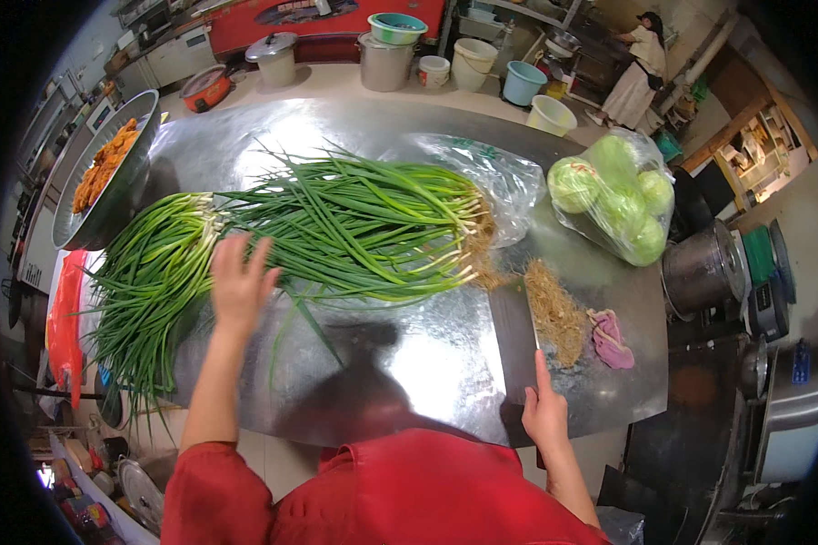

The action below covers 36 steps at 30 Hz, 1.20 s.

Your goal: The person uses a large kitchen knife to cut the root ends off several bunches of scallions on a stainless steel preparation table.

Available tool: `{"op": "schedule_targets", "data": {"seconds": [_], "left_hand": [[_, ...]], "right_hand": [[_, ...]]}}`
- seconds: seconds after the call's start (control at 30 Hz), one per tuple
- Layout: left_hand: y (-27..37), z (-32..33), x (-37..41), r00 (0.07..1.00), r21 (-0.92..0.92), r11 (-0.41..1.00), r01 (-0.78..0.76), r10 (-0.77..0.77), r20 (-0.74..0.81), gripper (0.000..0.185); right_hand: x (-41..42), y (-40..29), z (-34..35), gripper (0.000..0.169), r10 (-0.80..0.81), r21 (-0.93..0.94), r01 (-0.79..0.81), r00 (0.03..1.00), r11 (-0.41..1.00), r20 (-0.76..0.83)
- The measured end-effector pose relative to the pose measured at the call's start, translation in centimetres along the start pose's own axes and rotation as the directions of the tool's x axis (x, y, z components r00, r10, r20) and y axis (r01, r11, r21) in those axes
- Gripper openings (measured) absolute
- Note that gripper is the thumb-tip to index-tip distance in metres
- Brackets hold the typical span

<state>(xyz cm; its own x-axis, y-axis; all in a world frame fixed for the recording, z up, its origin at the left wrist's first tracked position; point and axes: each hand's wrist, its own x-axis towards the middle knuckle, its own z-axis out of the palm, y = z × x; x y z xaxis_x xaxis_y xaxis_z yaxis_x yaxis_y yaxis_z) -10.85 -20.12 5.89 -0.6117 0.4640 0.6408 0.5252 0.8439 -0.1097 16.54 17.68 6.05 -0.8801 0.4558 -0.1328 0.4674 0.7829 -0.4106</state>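
My left hand is over the scallions with its fingers apart, by the white ends of the left bunch; whether it touches them I cannot tell. That bunch's green tops hang over the table's left edge. A larger heap of scallions lies in the middle, its roots pointing right. At the right, my right hand grips a kitchen knife by its handle, the blade pointing away from me. A pile of cut-off roots lies just right of the blade.
The metal table also bears a clear plastic bag, bagged green cabbages, a pink cloth and a metal bowl of orange-brown food. A red plastic bag is at the left edge. Another person stands far back right.
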Motion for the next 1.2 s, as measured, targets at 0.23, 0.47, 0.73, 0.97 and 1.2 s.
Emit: {"op": "schedule_targets", "data": {"seconds": [0.23,0.47,0.73,0.97,1.2], "left_hand": [[18.3,6.9,4.0,0.913,-0.567,0.769,-0.294,0.401,0.071,0.023],[22.7,10.6,2.5,0.925,-0.445,0.854,-0.268,0.358,0.130,0.010],[22.3,6.8,-1.3,0.923,-0.548,0.834,-0.061,0.256,0.287,0.015],[23.0,6.2,-1.8,0.905,-0.559,0.829,0.006,0.233,0.355,0.013],[23.6,5.7,-1.2,0.833,-0.512,0.857,-0.050,0.319,0.452,0.012]], "right_hand": [[0.3,-0.1,0.1,0.070,-0.050,-0.003,0.050,0.999,0.999,0.012],[0.1,0.3,0.1,0.070,-0.064,0.034,0.064,0.998,0.997,-0.021],[-0.5,0.3,-0.7,0.068,-0.089,0.058,0.089,0.996,0.994,-0.015],[-1.2,-0.1,-1.4,0.065,-0.163,0.037,0.165,0.985,0.986,-0.049],[-1.6,0.0,-0.8,0.064,-0.211,0.048,0.214,0.975,0.976,-0.064]]}}
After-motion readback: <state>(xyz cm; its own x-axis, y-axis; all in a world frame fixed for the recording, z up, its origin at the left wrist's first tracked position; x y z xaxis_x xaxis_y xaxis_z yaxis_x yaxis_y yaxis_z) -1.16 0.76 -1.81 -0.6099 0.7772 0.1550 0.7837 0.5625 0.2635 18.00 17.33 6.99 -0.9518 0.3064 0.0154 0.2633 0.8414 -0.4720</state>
